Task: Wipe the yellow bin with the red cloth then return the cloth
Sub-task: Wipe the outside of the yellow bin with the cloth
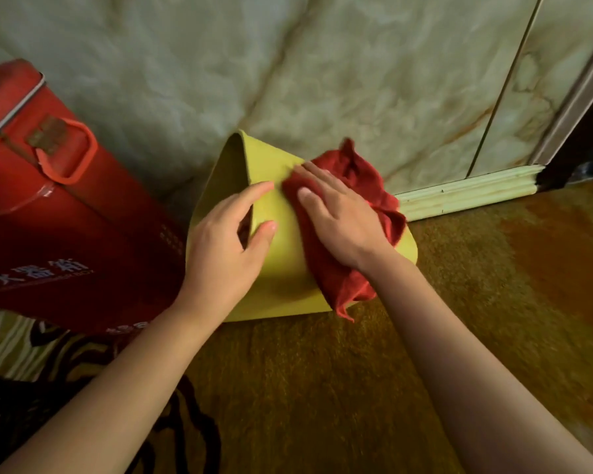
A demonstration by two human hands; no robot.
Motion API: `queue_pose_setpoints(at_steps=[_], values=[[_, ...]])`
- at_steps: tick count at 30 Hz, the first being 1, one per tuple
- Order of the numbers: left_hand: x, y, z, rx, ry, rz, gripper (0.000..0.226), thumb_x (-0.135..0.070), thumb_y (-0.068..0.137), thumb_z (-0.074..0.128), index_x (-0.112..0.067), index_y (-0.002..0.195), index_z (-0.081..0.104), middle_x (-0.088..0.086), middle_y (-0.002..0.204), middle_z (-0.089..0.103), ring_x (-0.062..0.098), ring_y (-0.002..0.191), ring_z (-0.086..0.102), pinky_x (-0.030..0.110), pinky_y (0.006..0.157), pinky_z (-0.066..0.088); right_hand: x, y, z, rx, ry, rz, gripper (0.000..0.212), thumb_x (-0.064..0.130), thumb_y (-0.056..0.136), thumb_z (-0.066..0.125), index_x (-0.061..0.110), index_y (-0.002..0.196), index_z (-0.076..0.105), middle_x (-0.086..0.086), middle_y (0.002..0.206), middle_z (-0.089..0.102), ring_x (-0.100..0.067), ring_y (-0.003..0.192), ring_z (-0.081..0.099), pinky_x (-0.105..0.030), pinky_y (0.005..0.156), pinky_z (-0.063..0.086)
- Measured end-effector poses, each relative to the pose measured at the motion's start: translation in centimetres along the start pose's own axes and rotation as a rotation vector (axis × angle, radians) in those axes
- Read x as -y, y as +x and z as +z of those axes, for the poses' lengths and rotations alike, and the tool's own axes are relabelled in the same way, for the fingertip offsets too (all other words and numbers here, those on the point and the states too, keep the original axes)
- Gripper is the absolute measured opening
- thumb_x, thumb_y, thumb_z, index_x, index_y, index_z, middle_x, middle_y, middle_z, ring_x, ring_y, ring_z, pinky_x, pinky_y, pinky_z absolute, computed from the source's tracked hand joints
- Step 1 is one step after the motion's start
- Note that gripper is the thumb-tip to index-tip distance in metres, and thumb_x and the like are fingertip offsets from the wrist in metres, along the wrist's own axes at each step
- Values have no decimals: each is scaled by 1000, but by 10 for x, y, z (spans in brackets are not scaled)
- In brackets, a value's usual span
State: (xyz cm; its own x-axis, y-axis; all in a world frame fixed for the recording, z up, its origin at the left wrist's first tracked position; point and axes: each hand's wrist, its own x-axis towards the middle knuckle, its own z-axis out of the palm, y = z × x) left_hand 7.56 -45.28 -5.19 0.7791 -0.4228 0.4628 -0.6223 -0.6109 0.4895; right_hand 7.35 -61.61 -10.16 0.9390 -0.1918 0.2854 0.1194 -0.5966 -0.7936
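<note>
Two bare hands are showing: the left hand (226,244) at about seven o'clock from centre, the right hand (339,217) at about three o'clock. One yellow bin (285,265) is lying at centre. One red cloth (353,186) is resting at about two o'clock. One red metal box (48,213) is sitting at nine o'clock, carrying one orange handle (79,152).

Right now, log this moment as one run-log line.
phase: wiping | left hand: grips rim of yellow bin | right hand: flat, pressing red cloth on bin's side | cloth return: pending
</note>
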Motion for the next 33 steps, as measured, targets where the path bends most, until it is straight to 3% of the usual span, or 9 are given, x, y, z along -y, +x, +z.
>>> queue_pose_setpoints(at_steps=[3, 7, 12, 15, 17, 19, 25, 29, 33], values=[[6, -12, -3, 29, -126, -36, 42, -19, 84, 55, -26, 125, 51, -18, 119, 55, 4, 111, 53, 17, 94, 41, -18, -17, 4, -9, -18, 69, 51, 49, 92, 29, 37, 142, 31, 14, 156, 21, -7, 143, 16, -43, 117, 15], [7, -20, -4, 109, -326, -107, 52, -19, 85, 55, -39, 129, 37, 3, 119, 61, 10, 106, 59, 25, 90, 48, -49, -30, -13, -18, -22, 374, 50, 39, 97, 33, 26, 145, 28, 5, 158, 15, -13, 145, 13, -46, 118, 13], [9, -14, -4, 136, -420, -261, 70, -10, 84, 56, -38, 138, 23, 4, 122, 60, 8, 105, 60, 28, 94, 45, 15, -28, 17, -42, -128, -61, 58, 46, 91, 30, 23, 144, 30, 3, 156, 25, -13, 144, 16, -29, 113, 7], [8, -8, -9, 213, -382, -257, 48, -17, 81, 57, -40, 122, 48, -14, 105, 69, 3, 98, 63, 30, 88, 50, 15, -32, 20, -119, -179, -90, 57, 47, 90, 28, 27, 142, 33, 6, 154, 30, -10, 143, 20, -29, 112, 13], [5, -5, -13, 236, -315, -252, 27, -20, 82, 56, -40, 99, 60, -20, 94, 70, 1, 91, 65, 35, 84, 54, -7, -40, 17, -205, -158, 74, 56, 45, 89, 28, 26, 141, 38, 5, 152, 35, -12, 141, 25, -38, 116, 20], [3, -5, -13, 222, -276, -265, 18, -18, 85, 55, -29, 99, 62, -12, 98, 69, 5, 93, 65, 41, 85, 54, -28, -50, 18, -286, -112, 305, 58, 44, 87, 25, 24, 139, 40, 4, 151, 36, -15, 141, 27, -43, 115, 21], [-5, -5, -9, 268, -330, -189, 20, -16, 86, 55, -30, 99, 59, -20, 97, 67, -3, 94, 63, 17, 76, 52, -52, -54, 11, -396, 6, 467, 54, 40, 91, 25, 18, 136, 46, -1, 149, 40, -18, 138, 32, -44, 114, 23], [2, -3, -17, 474, -450, -139, 33, -7, 84, 57, -36, 100, 59, -24, 99, 70, -1, 96, 64, 11, 73, 49, -64, -58, 0, -384, 61, 485, 48, 33, 97, 29, 15, 141, 36, -3, 153, 31, -17, 142, 23, -40, 117, 18], [25, 5, -45, 729, -346, -144, 24, 5, 79, 58, -8, 100, 60, -13, 88, 72, -2, 87, 64, 12, 74, 48, -57, -68, -13, -366, 19, 399, 54, 37, 93, 27, 13, 141, 36, -5, 151, 35, -17, 141, 26, -45, 116, 19]])
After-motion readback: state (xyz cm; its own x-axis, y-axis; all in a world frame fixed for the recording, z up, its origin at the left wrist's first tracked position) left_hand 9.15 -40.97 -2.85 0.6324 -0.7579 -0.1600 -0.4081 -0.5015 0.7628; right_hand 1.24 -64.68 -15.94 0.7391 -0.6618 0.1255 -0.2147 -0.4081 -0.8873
